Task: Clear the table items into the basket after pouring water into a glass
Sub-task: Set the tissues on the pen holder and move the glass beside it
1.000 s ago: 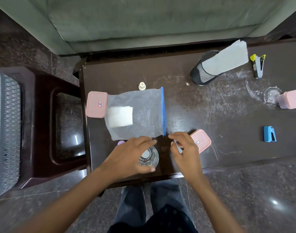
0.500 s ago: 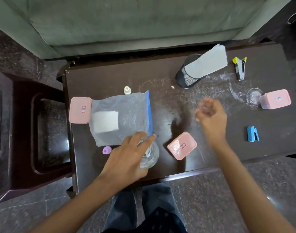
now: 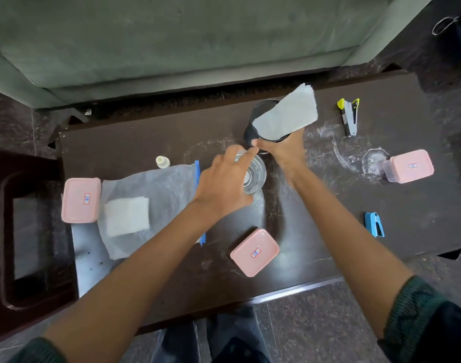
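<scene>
My left hand grips a clear glass from its left side, holding it over the middle of the dark table. My right hand closes around the base of a black mesh cup that holds a white folded paper, just behind the glass. A clear zip bag with a blue seal and a white pad inside lies at the left.
Pink lidded boxes sit at the left, near the front and at the right. A small white cap, a yellow-tipped stapler, a blue stapler and a clear lid lie around. A dark stool stands left.
My left hand has carried the glass from the front edge toward the table's middle. My right hand has reached forward and taken hold of the black mesh cup.
</scene>
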Action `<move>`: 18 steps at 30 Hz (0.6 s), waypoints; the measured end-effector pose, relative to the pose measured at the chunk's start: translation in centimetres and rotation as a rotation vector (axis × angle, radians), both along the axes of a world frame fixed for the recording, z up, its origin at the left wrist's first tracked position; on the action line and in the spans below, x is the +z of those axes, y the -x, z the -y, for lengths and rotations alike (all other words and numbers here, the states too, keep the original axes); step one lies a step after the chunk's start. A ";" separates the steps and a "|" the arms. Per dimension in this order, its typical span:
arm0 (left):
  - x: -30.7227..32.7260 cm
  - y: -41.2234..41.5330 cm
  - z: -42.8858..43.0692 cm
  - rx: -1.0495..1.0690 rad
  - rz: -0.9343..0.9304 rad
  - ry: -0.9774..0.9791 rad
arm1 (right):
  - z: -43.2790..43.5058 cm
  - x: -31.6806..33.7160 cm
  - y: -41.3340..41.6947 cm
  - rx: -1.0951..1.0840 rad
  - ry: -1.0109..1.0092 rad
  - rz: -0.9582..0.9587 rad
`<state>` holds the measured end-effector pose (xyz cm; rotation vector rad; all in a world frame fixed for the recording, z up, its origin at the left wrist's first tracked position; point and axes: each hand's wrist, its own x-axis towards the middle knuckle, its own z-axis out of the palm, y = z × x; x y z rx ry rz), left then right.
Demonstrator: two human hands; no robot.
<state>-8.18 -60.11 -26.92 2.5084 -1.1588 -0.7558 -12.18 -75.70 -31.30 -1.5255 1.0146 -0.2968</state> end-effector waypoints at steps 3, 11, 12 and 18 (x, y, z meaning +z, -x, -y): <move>-0.8 -0.1 0.7 -0.013 0.008 -0.024 | 0.5 -0.2 0.4 -0.023 0.006 -0.031; -1.8 0.2 1.1 0.035 0.014 0.018 | 0.9 0.3 6.8 -0.084 -0.036 -0.008; -1.9 0.3 1.1 0.038 0.014 0.026 | 0.7 0.3 7.5 -0.068 -0.036 -0.006; -2.8 1.2 0.2 0.158 -0.070 0.205 | -0.2 0.0 9.0 -0.040 -0.026 -0.024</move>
